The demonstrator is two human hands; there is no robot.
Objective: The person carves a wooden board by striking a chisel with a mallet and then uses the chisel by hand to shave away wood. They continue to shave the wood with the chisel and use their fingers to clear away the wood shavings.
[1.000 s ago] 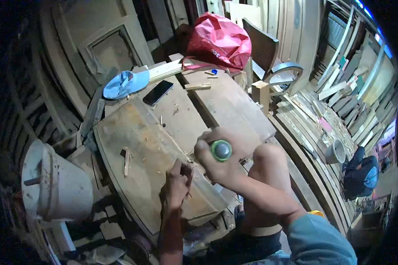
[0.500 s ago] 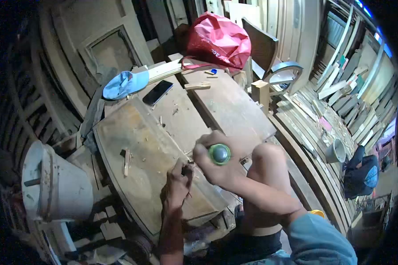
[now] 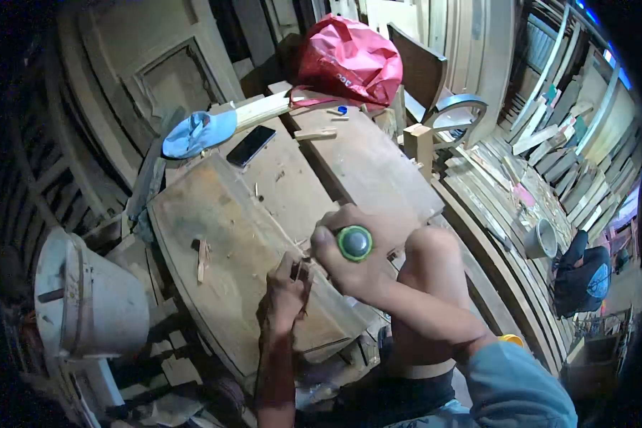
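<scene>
Your right hand (image 3: 360,260) clenches the green-capped tool (image 3: 355,243); left hand (image 3: 285,296) pinches wood just beside it: a slip could nick those fingers.

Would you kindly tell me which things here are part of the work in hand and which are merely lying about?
In use:
right hand gripping green-capped tool
left hand steadying its tip
curved wooden panel

Lying about:
phone
blue cap
red bag
white bucket
</scene>
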